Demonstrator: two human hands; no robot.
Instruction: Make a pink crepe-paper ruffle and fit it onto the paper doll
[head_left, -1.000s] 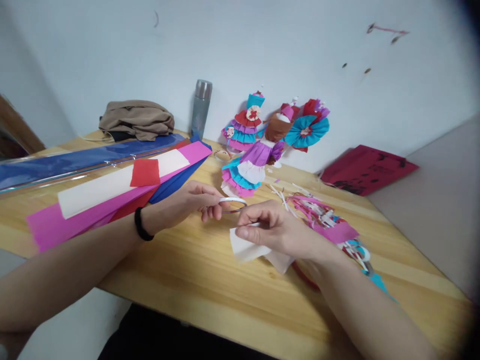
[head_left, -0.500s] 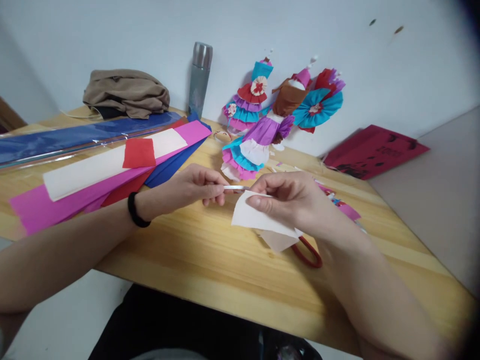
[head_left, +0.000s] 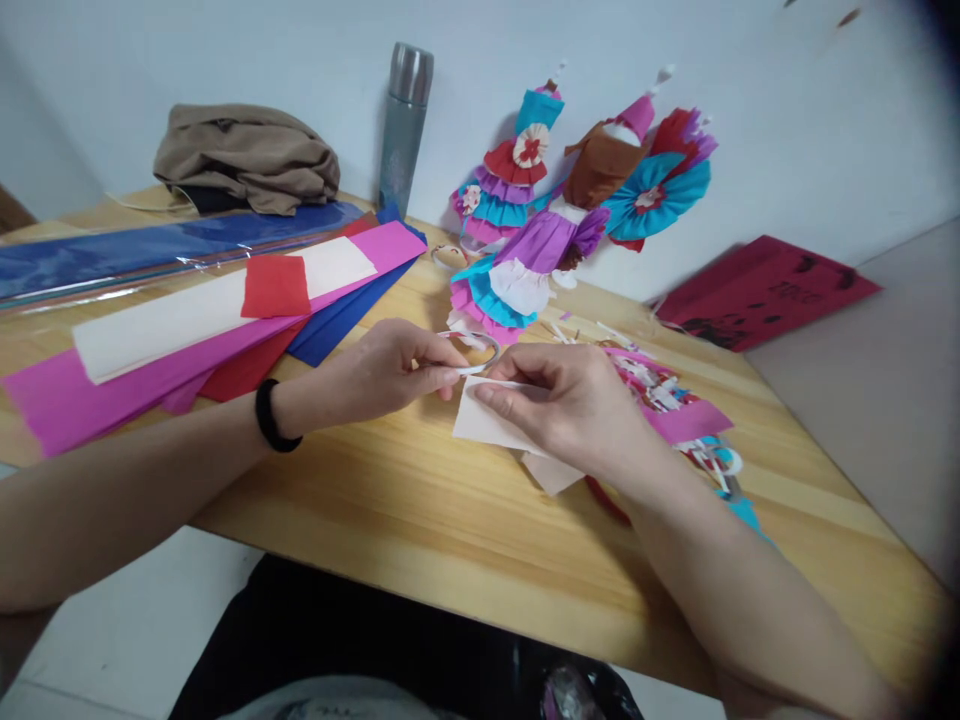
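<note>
Thumb and fingers of my left hand [head_left: 382,372] pinch a thin white ring that looks like a roll of tape [head_left: 492,350]. My right hand [head_left: 574,405] is closed on a cream piece of crepe paper [head_left: 486,422], its fingertips right beside the ring; whether they touch it I cannot tell. Below that hand another pale paper piece [head_left: 553,474] shows, partly hidden. A red loop, perhaps a scissors handle [head_left: 609,502], pokes out under my right wrist.
Crepe paper strips [head_left: 56,405] and a red square [head_left: 275,287] lie at left. Behind are a bundled brown cloth [head_left: 244,150], a flask [head_left: 406,130] and paper-dressed figures [head_left: 517,245]. Paper scraps [head_left: 686,420] and a dark red bag [head_left: 772,290] lie at right.
The ring has tilted from edge-on so its round opening shows. Both hands stay close together, with the paper still in my right hand. The view has shifted slightly.
</note>
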